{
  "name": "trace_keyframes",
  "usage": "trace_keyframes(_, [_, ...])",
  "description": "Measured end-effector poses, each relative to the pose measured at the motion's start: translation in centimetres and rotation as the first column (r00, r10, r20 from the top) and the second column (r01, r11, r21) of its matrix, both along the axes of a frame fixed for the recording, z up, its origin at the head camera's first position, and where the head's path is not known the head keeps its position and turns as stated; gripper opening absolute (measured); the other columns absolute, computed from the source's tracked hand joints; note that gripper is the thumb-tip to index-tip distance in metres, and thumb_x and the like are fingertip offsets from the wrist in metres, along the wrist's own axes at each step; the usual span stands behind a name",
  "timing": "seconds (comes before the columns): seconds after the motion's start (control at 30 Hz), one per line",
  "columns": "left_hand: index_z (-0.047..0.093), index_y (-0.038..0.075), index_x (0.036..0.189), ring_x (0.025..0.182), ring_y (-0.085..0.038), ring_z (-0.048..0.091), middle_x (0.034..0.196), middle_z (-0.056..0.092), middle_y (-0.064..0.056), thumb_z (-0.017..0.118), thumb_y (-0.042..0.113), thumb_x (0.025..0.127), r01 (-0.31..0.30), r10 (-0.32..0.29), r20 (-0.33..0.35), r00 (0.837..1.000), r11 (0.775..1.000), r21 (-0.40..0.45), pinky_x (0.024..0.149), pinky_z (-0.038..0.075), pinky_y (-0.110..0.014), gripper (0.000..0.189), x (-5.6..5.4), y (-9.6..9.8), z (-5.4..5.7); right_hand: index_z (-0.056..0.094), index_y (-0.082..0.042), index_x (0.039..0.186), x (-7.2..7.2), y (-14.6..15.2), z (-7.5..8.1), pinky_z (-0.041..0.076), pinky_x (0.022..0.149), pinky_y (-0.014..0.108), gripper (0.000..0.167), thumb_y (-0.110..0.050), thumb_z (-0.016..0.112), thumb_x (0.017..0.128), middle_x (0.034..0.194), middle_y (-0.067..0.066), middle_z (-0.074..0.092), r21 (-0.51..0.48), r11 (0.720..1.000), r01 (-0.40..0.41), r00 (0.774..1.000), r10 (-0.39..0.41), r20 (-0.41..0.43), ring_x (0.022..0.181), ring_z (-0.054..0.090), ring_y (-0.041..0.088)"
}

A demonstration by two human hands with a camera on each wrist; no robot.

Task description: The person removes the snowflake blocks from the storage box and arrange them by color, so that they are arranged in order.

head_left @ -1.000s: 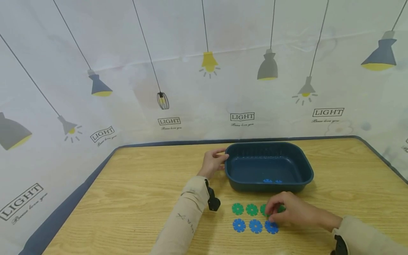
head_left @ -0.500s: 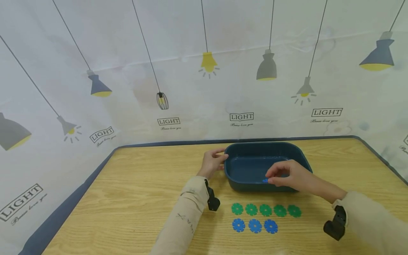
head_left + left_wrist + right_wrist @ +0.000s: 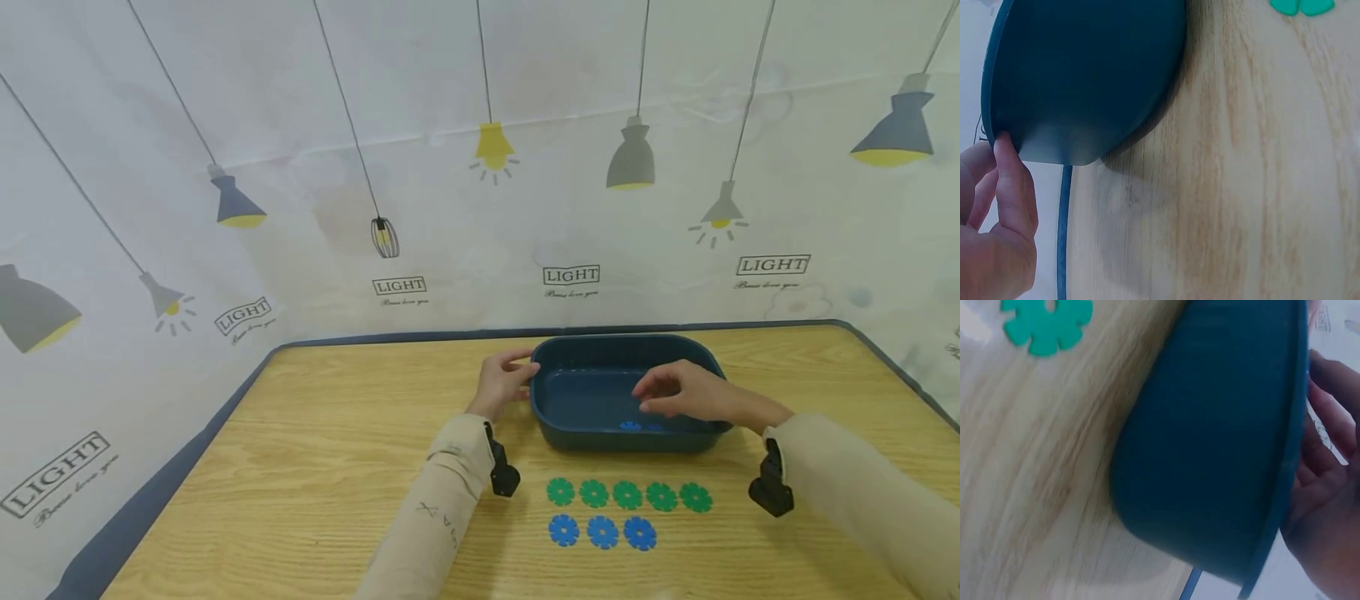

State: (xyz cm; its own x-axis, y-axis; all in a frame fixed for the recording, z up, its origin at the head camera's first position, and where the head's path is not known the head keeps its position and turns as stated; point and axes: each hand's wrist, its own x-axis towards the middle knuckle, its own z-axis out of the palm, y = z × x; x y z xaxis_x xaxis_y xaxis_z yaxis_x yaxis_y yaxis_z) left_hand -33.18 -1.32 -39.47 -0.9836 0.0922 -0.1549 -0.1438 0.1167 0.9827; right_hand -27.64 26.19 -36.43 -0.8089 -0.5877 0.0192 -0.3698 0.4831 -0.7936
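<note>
A dark blue plastic basin (image 3: 585,440) rests on the wooden table. My left hand (image 3: 500,385) holds its left side, thumb at the rim; the left wrist view shows that hand (image 3: 1007,212) at the basin's edge. Over the basin's right part hovers my right hand (image 3: 686,393), fingers loosely bent, with nothing visible between them. Below it, blue notched discs (image 3: 630,426) show inside the basin near the front wall. In front of the basin lie a row of green notched discs (image 3: 627,495) and a row of three blue discs (image 3: 603,532).
The wooden table (image 3: 322,467) reaches back to a white curtain (image 3: 480,217) printed with lamps. A black wrist camera (image 3: 772,483) sits on the right sleeve and another wrist camera (image 3: 504,473) on the left.
My right hand has gone from the disc rows up into the basin near the blue discs, then lifted slightly above them. My left hand has stayed at the basin's left side.
</note>
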Motion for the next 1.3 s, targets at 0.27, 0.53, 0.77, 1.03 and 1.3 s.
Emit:
trace_keyframes(0.27, [0.062,0.01,0.112,0.061,-0.013,0.06,0.09,0.06,-0.009,0.063,0.011,0.082,0.0,0.0,-0.005,1.0,1.0,-0.003,0.059,0.053,-0.03,0.03,-0.1,0.1,-0.1,0.058,0.006,0.101,-1.0,0.3,-0.8,0.05,0.059,0.028,0.026,-0.014,0.06,0.085,0.089,0.009,0.061,0.062,0.998,0.032,0.999,-0.032,0.005,0.074,0.058,0.014])
trace_keyframes(0.53, [0.062,0.01,0.112,0.066,-0.016,0.061,0.091,0.06,-0.01,0.064,0.011,0.082,-0.013,0.013,0.0,1.0,1.0,-0.006,0.054,0.052,-0.026,0.03,0.0,0.2,-0.1,0.06,0.006,0.096,-1.6,0.0,-2.3,0.049,0.065,0.026,0.023,-0.013,0.062,0.083,0.084,0.004,0.061,0.112,0.994,0.004,1.0,-0.001,-0.023,0.075,0.058,0.013])
trace_keyframes(0.77, [0.062,0.01,0.112,0.074,-0.024,0.063,0.091,0.061,-0.01,0.064,0.012,0.082,-0.009,0.009,-0.005,1.0,1.0,-0.006,0.056,0.052,-0.028,0.03,0.0,0.2,-0.1,0.059,0.009,0.097,-1.8,0.1,-2.9,0.049,0.064,0.025,0.024,-0.01,0.063,0.081,0.083,0.006,0.063,0.107,0.993,-0.049,0.997,0.043,0.061,0.074,0.059,0.015])
trace_keyframes(1.03, [0.062,0.01,0.112,0.065,-0.018,0.061,0.091,0.06,-0.01,0.063,0.011,0.083,-0.001,0.001,-0.005,1.0,1.0,0.007,0.064,0.053,-0.036,0.03,0.1,0.1,-0.1,0.058,0.01,0.095,-1.7,0.1,-2.4,0.049,0.062,0.025,0.024,-0.005,0.065,0.078,0.08,0.008,0.062,0.133,0.99,-0.057,0.997,0.051,0.051,0.072,0.059,0.015])
trace_keyframes(1.3, [0.062,0.01,0.113,0.064,-0.017,0.061,0.09,0.061,-0.01,0.063,0.011,0.083,-0.001,0.001,-0.013,1.0,1.0,0.005,0.066,0.052,-0.038,0.03,0.0,0.1,-0.1,0.058,0.009,0.098,-1.5,0.1,-2.2,0.048,0.066,0.026,0.023,0.008,0.062,0.076,0.089,0.01,0.057,0.202,0.978,-0.062,0.993,0.04,0.112,0.079,0.052,0.019])
